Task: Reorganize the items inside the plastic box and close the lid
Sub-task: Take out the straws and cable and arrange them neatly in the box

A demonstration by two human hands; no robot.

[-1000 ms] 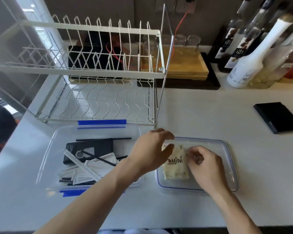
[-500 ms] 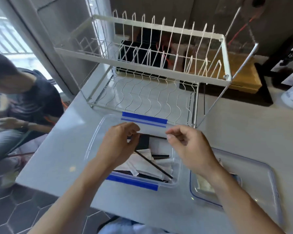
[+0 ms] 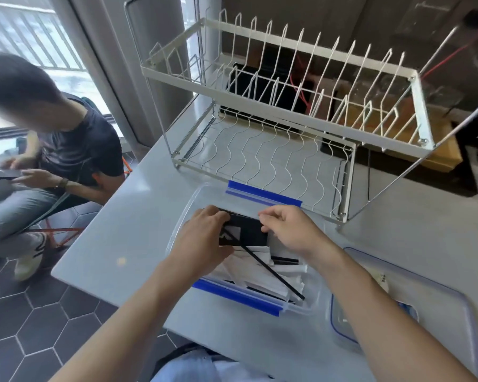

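A clear plastic box (image 3: pixel 265 198) with blue clip edges sits on the grey counter in front of me. Inside lie a black flat packet (image 3: pixel 246 232), white paper-wrapped sticks (image 3: pixel 249 271) and a long black straw (image 3: pixel 271 271). My left hand (image 3: pixel 202 241) grips the packet's left end with curled fingers. My right hand (image 3: pixel 290 230) holds the packet's right end, fingers curled over its top edge. The clear lid (image 3: pixel 439 307) with a blue rim lies upside down to the right of the box, my right forearm crossing it. A pale sachet (image 3: pixel 380 278) rests on it.
A white two-tier wire dish rack (image 3: pixel 282 111) stands just behind the box. A wooden tray (image 3: pixel 442 158) sits behind the rack. A person sits on a stool at the left, beyond the counter's edge (image 3: pixel 94 238), looking at a phone.
Both hands left the sachet on the lid and moved left into the box, taking hold of the black packet. My view swung to the left, bringing the seated person into sight.
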